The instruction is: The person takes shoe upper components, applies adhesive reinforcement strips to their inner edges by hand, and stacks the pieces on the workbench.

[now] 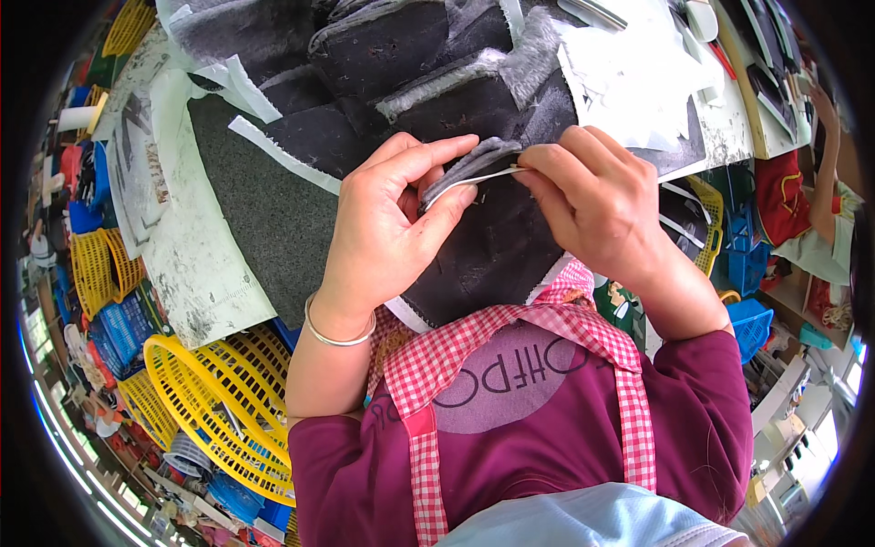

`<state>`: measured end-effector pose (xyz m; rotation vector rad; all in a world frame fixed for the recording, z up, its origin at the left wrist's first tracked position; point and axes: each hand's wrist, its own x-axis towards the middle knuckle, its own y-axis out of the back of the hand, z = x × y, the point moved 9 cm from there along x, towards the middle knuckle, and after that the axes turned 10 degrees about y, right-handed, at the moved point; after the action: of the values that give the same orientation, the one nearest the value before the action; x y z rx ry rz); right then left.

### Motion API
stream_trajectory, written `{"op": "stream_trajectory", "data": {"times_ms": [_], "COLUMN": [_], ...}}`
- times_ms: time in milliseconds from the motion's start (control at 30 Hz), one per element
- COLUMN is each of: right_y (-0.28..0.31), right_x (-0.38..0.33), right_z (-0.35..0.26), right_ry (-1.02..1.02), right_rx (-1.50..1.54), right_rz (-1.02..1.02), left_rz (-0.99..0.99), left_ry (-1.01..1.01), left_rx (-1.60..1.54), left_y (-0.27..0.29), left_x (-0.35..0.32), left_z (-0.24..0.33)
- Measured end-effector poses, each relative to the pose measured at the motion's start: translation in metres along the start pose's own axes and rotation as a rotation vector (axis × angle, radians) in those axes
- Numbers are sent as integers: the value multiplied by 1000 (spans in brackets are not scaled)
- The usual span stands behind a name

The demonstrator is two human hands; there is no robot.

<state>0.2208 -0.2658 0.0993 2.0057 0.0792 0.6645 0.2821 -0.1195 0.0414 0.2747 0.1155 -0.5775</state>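
Pale blue cloth point(583, 520), nearest the lens, cut off by the lower edge. Behind it, maroon top point(510, 438) under a red-and-white checked apron point(428, 365); its printed patch is not described.

Left side: yellow plastic basket point(228, 392) below the table edge, partly hidden by the forearm; further yellow and blue baskets point(105, 283) bent by the rim, contents hard to make out. Stained white paper sheet point(196, 264) on the table, with a dark grey felt sheet point(264, 219) lying over it.

Centre: left hand point(383, 228), silver bangle point(337, 333) at the wrist, thumb and fingers pressed together on a small grey fabric piece point(469, 164) with a white edge strip. That piece is held between both hands, over a dark fabric panel point(492, 246) at the table's near edge. Right hand point(592, 191) pinches the strip's other end; its fingertips are hidden behind the knuckles.

Beyond: heap of dark fleecy pieces point(410, 55), cut off at the top.

Right side: white paper scraps point(638, 73); blue crate point(752, 324); another person's arm point(825, 173) at the rim, mostly cut off.
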Motion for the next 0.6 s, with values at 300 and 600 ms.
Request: {"op": "stream_trajectory", "data": {"times_ms": [300, 600], "right_y": [1, 48], "right_x": [2, 18], "right_z": [8, 29], "right_ry": [-24, -93], "right_rx": [-50, -225], "right_rz": [-141, 200], "left_rz": [-138, 141], "left_ry": [-48, -204], "left_rx": [72, 287], "left_y": [-15, 21], "left_x": [-3, -28], "left_z": [15, 54]}}
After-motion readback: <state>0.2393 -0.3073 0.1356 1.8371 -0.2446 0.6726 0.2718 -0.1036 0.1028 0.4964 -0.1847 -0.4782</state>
